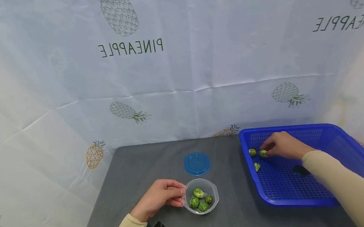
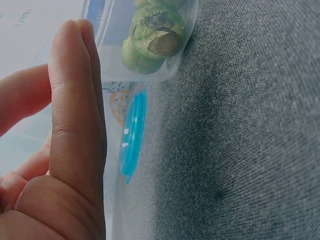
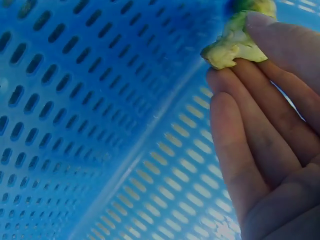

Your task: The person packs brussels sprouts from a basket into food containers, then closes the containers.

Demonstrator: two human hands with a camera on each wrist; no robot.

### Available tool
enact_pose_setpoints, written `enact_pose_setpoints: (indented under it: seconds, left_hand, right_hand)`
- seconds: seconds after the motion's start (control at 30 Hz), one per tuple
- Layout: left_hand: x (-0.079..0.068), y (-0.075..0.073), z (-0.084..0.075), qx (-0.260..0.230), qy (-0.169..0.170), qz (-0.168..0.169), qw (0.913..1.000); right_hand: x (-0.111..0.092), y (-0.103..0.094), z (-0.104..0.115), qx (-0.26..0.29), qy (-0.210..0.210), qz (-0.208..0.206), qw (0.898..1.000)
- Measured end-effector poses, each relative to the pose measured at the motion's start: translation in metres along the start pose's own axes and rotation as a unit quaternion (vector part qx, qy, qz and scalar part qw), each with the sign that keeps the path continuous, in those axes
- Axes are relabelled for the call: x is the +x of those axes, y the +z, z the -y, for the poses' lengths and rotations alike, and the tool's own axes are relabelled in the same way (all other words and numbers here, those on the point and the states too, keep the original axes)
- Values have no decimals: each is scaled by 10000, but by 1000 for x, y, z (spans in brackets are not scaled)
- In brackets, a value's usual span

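Note:
In the head view a clear plastic container [image 1: 211, 185] stands on the grey table, with several green Brussels sprouts [image 1: 198, 193] in it. My left hand [image 1: 162, 197] pinches its left rim between thumb and fingers; the left wrist view shows the thumb [image 2: 77, 115] right at the container wall [image 2: 107, 37]. Inside the blue basket [image 1: 308, 201], my right hand [image 1: 285, 146] grips one Brussels sprout [image 1: 262, 153] near the left wall. Close up, this sprout [image 3: 235, 47] has a ragged, pale cut end between thumb and fingertips. Two other sprouts [image 1: 257, 166] lie beside it in the basket.
A round blue lid [image 1: 196, 164] lies on the grey table [image 1: 134, 171] just behind the container. The slotted basket covers the table's right side. A white cloth [image 1: 177, 69] with pineapple prints hangs behind and around the table.

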State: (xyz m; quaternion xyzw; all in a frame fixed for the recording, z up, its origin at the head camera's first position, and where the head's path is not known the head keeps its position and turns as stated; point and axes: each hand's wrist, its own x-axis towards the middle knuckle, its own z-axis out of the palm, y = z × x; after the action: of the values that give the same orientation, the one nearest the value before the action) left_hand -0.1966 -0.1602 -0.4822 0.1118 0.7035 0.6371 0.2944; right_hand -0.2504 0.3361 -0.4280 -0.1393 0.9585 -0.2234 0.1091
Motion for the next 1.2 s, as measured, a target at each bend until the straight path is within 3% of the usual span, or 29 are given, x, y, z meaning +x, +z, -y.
enact_pose_setpoints:
  seconds: [0.23, 0.47, 0.73, 1.0, 1.2]
  left_hand:
    - [1, -1, 1, 80, 46, 12, 10000]
    - [2, -1, 0, 60, 57, 11, 10000]
    - [1, 0, 0, 67, 64, 25, 10000]
    - [-1, -1, -1, 64, 81, 30, 9999]
    - [2, -1, 0, 94, 30, 13, 10000]
  right_hand:
    - [-31, -11, 19, 211, 120, -215, 9995]
    - [-48, -16, 61, 436, 46, -458, 9980]
    - [-39, -7, 123, 594, -323, -554, 9962]
    - [-20, 22, 178, 854, -701, -334, 9933]
    - [-12, 49, 201, 1156, -1125, -187, 9867]
